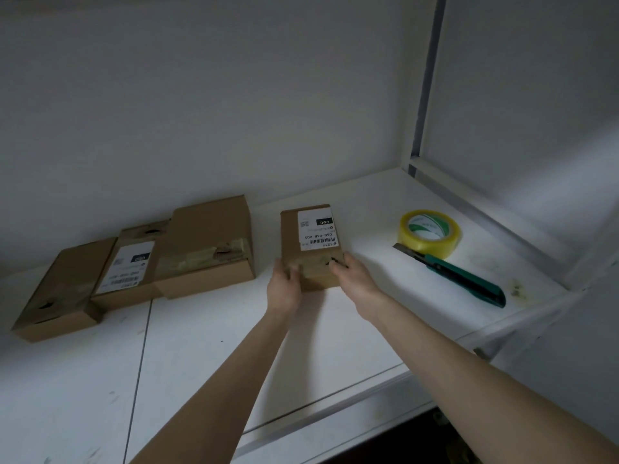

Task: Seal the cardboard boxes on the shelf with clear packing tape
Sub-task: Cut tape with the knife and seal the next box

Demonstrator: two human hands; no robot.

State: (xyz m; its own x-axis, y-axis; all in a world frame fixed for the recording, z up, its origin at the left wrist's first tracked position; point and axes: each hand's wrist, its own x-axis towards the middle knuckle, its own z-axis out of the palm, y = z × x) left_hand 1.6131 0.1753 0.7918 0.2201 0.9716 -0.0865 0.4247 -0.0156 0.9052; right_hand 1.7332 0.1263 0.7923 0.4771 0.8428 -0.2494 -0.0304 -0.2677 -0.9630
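- Both yr grips hold the small box [313, 246]: left grip [284, 286] on its near left corner, right grip [351, 279] on the near right one, fingers curled over the top.
- It lies flat on the shelf [201, 346], betw. the big box [207, 246] & the tape roll [428, 232].
- Its long side runs away from you, twd the back wall. The label faces up at the far end.
- Done, I think: the big box has tape across its near end. The small box looks taped there too, but it's hard to tell.
- Left to do, prob.: the label box [130, 266] & end box [57, 289] show no sure tape.
- The knife [459, 279] lies just beside the roll. No one holds them.
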